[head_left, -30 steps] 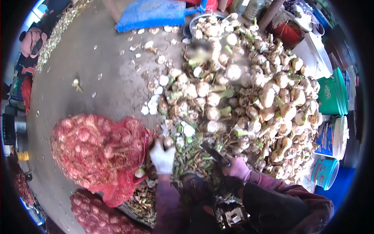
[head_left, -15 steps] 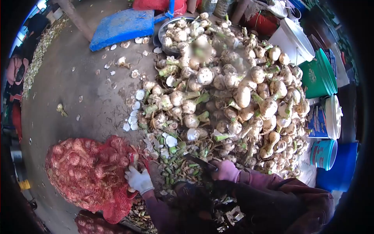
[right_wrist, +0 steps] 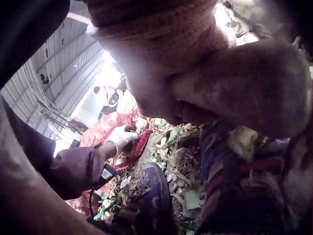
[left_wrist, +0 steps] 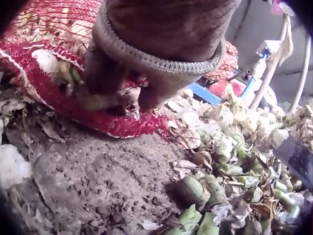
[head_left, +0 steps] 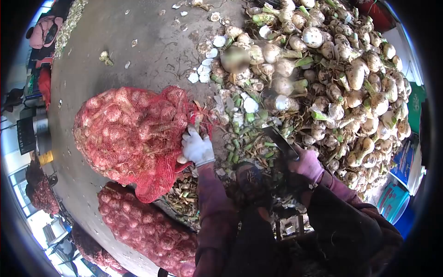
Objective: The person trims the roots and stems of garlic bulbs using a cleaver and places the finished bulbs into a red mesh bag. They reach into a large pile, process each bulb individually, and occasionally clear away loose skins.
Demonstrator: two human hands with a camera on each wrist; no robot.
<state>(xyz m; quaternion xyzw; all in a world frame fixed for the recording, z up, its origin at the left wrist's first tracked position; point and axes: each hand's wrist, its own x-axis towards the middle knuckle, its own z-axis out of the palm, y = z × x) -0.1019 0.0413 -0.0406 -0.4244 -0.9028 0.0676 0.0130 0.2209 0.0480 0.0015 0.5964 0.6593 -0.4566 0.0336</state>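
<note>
A white-gloved left hand [head_left: 198,147] reaches into the mouth of a full red mesh bag [head_left: 129,131] of onions. In the left wrist view its fingers are bent down behind the bag's red rim [left_wrist: 122,126], beside a pale onion [left_wrist: 45,61]; I cannot tell whether they still grip anything. The right hand [head_left: 307,165], in a pinkish glove, holds a knife [head_left: 278,139] by its handle, the dark broad blade angled over cut green stems [head_left: 237,150]. That blade also shows at the right edge of the left wrist view.
A large heap of untrimmed onions [head_left: 355,99] spreads to the right. A second filled mesh bag [head_left: 143,228] lies nearer the person. White peel pieces [head_left: 203,71] are scattered on the bare floor [head_left: 138,55]. A teal bucket [head_left: 393,203] stands at the far right. A shoe [right_wrist: 157,191] is between the arms.
The left hand, with an onion at its fingers, moved left from beside the stem scraps to the bag's mouth. The right hand kept hold of the knife. The head view shifted.
</note>
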